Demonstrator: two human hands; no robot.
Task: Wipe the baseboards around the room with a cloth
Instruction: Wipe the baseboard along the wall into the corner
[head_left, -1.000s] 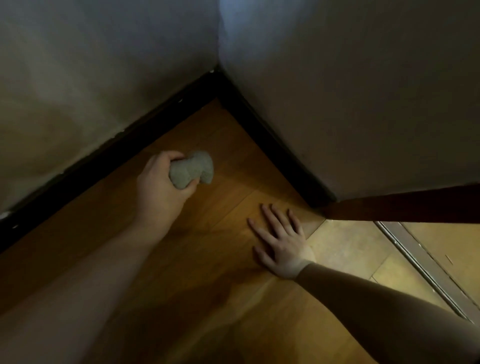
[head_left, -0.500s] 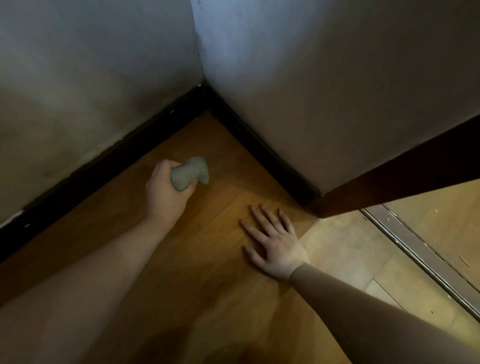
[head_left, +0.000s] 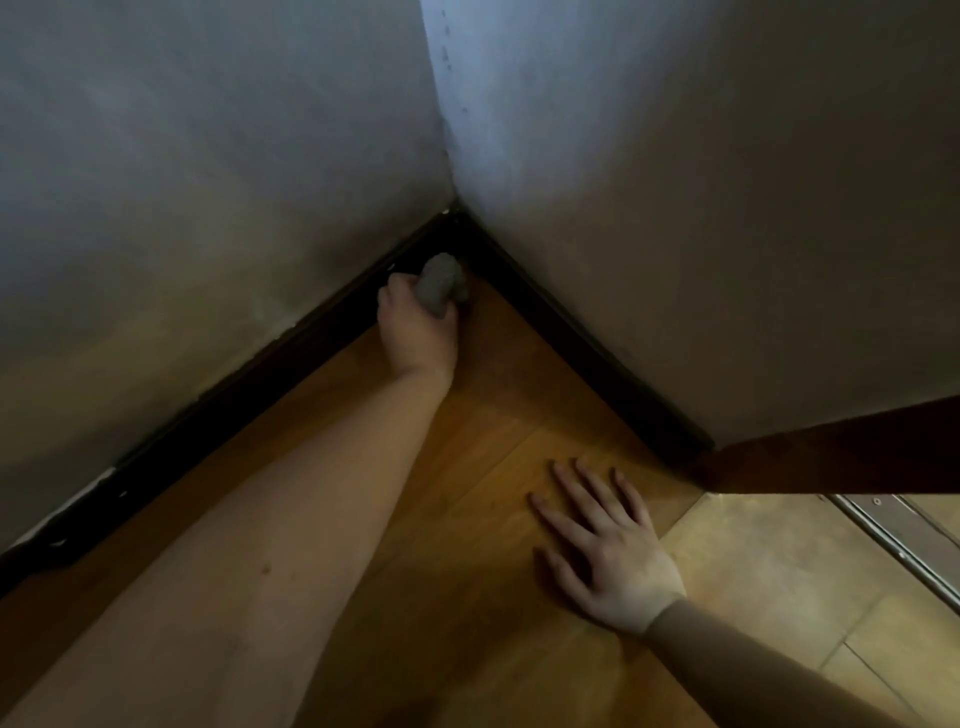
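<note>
My left hand (head_left: 415, 327) grips a bunched grey cloth (head_left: 441, 283) and holds it in the corner where two dark baseboards meet. The cloth is against the left baseboard (head_left: 234, 395), close to the corner. The right baseboard (head_left: 587, 353) runs from the corner down to a dark door edge. My right hand (head_left: 608, 545) lies flat on the wooden floor, fingers spread, holding nothing.
Pale walls (head_left: 208, 182) rise above both baseboards. A dark wooden door (head_left: 841, 452) stands at the right. Past it lie a lit tiled floor (head_left: 769, 571) and a metal threshold strip (head_left: 898, 540). The wooden floor (head_left: 493, 415) fills the space between my arms.
My left hand has moved the cloth forward from the open floor into the corner, up to the baseboard. My right hand has stayed flat on the floor.
</note>
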